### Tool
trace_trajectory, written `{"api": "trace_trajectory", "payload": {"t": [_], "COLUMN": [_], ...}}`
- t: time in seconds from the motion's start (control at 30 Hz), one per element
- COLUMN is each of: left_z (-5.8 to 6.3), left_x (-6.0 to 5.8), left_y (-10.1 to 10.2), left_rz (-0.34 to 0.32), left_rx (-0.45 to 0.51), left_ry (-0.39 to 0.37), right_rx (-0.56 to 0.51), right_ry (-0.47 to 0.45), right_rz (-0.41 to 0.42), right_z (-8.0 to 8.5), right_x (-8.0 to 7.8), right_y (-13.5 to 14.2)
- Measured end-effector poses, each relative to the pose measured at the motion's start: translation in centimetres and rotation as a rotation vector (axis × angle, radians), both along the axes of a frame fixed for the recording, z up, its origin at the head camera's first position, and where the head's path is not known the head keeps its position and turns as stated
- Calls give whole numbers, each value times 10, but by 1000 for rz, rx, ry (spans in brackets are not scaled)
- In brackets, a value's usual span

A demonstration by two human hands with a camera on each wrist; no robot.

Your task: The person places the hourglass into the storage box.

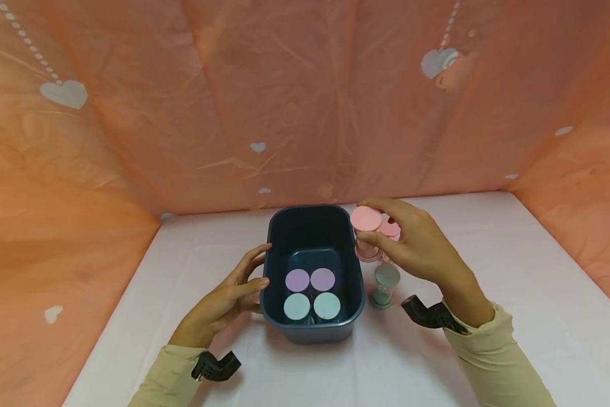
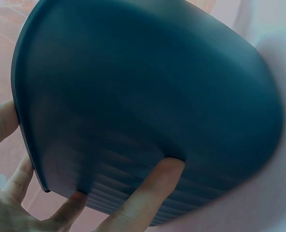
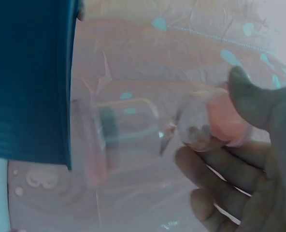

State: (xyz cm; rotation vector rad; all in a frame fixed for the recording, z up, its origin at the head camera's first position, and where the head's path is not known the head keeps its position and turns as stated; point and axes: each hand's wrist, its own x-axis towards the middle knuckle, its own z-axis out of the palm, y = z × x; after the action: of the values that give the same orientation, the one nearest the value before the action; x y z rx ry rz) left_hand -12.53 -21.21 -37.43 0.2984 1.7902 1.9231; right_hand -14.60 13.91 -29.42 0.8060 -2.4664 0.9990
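My right hand [image 1: 424, 243] pinches a pink-capped sand timer [image 1: 366, 218] by its upper end, raised at the right rim of a dark blue bin [image 1: 312, 334]. In the right wrist view its clear glass bulbs [image 3: 133, 128] show, with pink sand in the one near the fingers. My left hand [image 1: 223, 305] rests its fingertips and thumb against the bin's left outer wall, fingers extended. Inside the bin's near half stand two purple-capped timers [image 1: 297, 280] and two mint-capped timers [image 1: 297, 306], side by side in pairs.
Beside the bin on the right stands a green sand timer [image 1: 388, 277]. Another pink timer [image 1: 389, 227] is behind it, partly hidden by my right hand. A white cloth [image 1: 203, 249] covers the table, and an orange sheet with hearts [image 1: 305, 102] hangs around it.
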Motion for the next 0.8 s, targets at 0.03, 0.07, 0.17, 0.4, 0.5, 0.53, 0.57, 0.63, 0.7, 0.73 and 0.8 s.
{"api": "trace_trajectory", "payload": {"t": [0.03, 0.07, 0.17, 0.4, 0.5, 0.53, 0.57, 0.63, 0.7, 0.73, 0.8], "left_z": [0, 1, 1, -3, -5, -5, -4, -4, -3, -3, -3], "left_x": [0, 0, -1, 2, 3, 3, 2, 1, 0, 0, 0], "left_y": [0, 0, 0, 1, 2, 2, 2, 2, 2, 2, 2], "left_rz": [0, -6, -10, 9, 7, 7, 6, 6, 7, 8, 12], "left_rx": [4, 7, 11, 5, 9, 12, 14, 24, 30, 31, 31], "left_ry": [1, 5, 11, -6, -4, -3, -2, -4, -5, -8, -10], "right_rx": [-9, -16, -15, 94, 127, 132, 133, 127, 124, 127, 132], "right_ry": [9, 19, 41, 98, 111, 110, 104, 71, 23, -1, -46], "right_rz": [-3, -1, 32, 135, 158, 159, 159, 156, 159, 161, 170], "right_z": [0, 0, 0, -5, -5, -5, -6, -7, -9, -11, -14], "right_x": [1, 1, 1, -5, -8, -9, -11, -14, -18, -19, -22], "right_y": [-3, -6, -18, -50, -61, -64, -66, -70, -74, -75, -77]}}
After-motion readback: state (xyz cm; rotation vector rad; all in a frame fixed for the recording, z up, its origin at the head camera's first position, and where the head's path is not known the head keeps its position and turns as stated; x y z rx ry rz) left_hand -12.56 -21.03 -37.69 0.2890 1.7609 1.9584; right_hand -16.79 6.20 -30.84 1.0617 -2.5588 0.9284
